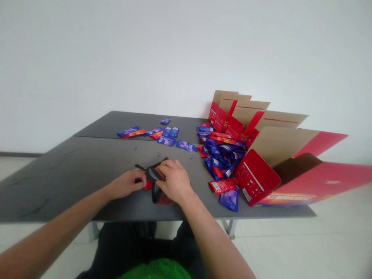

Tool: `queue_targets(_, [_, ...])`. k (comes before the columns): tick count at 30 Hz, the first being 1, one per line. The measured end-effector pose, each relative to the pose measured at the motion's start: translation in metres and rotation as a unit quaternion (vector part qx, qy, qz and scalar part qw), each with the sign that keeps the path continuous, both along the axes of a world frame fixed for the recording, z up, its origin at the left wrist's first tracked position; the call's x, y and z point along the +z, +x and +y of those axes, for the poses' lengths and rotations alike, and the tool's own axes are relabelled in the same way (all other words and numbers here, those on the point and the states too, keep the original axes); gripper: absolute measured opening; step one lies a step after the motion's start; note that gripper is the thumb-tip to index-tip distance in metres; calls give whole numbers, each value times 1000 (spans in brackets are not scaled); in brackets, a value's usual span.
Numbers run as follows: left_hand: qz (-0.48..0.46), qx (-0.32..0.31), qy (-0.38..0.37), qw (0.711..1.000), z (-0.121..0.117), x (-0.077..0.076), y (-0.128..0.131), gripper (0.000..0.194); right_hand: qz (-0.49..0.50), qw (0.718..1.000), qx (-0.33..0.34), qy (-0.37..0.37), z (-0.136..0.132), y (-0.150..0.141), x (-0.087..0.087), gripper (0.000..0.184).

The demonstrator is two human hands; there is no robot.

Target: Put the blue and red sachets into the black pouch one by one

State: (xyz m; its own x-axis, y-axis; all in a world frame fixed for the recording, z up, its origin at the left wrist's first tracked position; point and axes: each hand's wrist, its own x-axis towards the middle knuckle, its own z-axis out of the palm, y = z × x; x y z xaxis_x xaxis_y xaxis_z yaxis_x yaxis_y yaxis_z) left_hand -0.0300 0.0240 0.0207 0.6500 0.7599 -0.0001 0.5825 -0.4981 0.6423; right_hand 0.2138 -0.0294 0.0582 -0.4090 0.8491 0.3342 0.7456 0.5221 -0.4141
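Note:
Both of my hands meet near the middle of the grey table (87,170). Between them they pinch a black pouch with a red inner side (156,195). My left hand (126,184) grips its left edge, and my right hand (174,181) presses over its top. A short black strap or tab (139,167) sticks out to the left. A small red piece (148,185) shows under my left fingers. A heap of blue and red sachets (221,153) lies to the right, apart from both hands.
Open red-and-kraft cardboard cartons (255,155) stand at the table's right end, one overhanging the edge. Loose blue and red sachets (165,135) are scattered toward the back. A white wall (116,58) rises behind, and metal table legs (231,228) stand on a pale floor.

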Motion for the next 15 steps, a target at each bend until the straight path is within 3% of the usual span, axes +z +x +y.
queue_targets(4, [17, -14, 8, 1000, 2, 2, -6, 29, -103, 993, 45, -18, 29, 5, -11, 23])
queue_targets(11, [-3, 56, 50, 997, -5, -16, -6, 22, -125, 979, -146, -66, 31, 38, -31, 17])
queue_targets(15, [-4, 70, 59, 996, -10, -17, -2, 22, -83, 982, -148, -78, 21, 19, -36, 24])
